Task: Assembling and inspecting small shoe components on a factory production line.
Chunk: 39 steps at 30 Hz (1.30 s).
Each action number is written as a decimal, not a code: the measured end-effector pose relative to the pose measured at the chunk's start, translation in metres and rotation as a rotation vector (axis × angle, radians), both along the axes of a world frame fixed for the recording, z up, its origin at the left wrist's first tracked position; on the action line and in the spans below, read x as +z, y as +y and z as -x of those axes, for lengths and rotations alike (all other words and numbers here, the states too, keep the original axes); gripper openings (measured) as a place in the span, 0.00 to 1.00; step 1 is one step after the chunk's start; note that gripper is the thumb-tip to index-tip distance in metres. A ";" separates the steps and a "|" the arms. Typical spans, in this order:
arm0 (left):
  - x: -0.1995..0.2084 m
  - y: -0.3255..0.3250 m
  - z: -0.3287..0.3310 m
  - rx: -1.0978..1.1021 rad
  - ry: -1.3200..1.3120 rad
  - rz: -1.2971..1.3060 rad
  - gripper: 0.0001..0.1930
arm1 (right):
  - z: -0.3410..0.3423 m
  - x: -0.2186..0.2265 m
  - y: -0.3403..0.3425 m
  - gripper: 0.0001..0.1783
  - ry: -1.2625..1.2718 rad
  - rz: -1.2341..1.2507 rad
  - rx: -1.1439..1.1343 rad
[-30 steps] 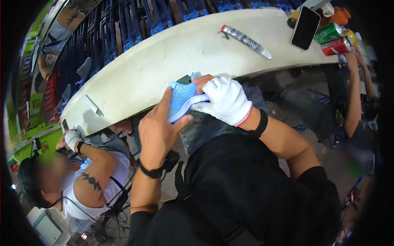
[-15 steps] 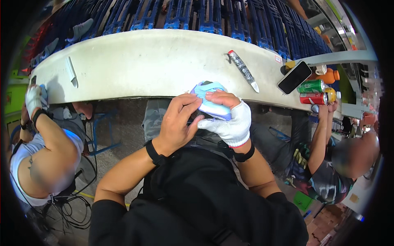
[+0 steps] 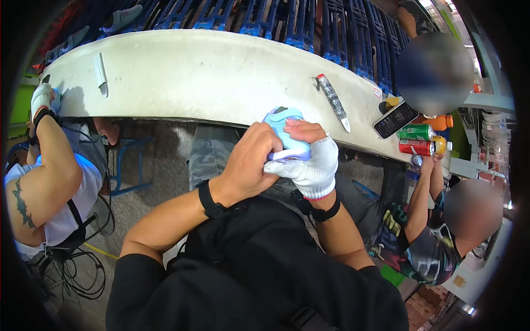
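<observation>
Both my hands grip a light blue shoe (image 3: pixel 285 132) with a white sole at the near edge of a long white workbench (image 3: pixel 210 77). My bare left hand (image 3: pixel 249 165) wraps around its left side, a black band on the wrist. My right hand (image 3: pixel 309 163), in a white fingerless glove, holds its right side and sole, fingertips pressed on the upper. Most of the shoe is hidden under my fingers.
On the bench lie a long silver tool (image 3: pixel 333 100), a white tool (image 3: pixel 100 73), a black phone (image 3: pixel 396 119) and drink cans (image 3: pixel 415 140). A person (image 3: pixel 49 176) works at the left and another person (image 3: pixel 436 237) sits at the right. Blue racks (image 3: pixel 309 22) stand behind the bench.
The view has swung left to right over the bench, so the shoe and my hands sit more central. My grip on the shoe stays the same; the person at the right has come into view.
</observation>
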<state>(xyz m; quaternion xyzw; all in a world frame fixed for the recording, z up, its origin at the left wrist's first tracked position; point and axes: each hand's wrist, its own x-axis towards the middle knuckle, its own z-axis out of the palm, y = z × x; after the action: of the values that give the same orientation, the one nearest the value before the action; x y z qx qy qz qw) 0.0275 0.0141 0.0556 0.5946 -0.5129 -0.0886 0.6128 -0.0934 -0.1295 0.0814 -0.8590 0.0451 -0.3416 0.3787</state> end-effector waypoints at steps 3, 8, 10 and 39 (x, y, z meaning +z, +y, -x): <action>0.000 0.002 -0.010 -0.134 -0.052 0.059 0.19 | 0.000 -0.002 -0.006 0.41 -0.018 -0.041 0.035; 0.002 -0.005 -0.037 -0.274 -0.264 0.138 0.18 | 0.002 0.004 -0.024 0.35 -0.022 -0.089 0.227; 0.003 -0.008 -0.046 -0.342 -0.269 0.121 0.19 | 0.005 0.007 -0.027 0.34 -0.002 -0.033 0.226; 0.016 -0.007 -0.072 -0.032 -0.581 -0.102 0.32 | -0.013 -0.018 -0.044 0.16 -0.359 -1.416 0.039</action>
<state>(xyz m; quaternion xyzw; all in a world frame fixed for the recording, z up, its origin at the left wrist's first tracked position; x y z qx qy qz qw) 0.0995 0.0074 0.0711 0.6172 -0.6708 0.0500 0.4083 -0.0802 -0.1737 0.0638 -0.3398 0.1770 -0.3592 0.8510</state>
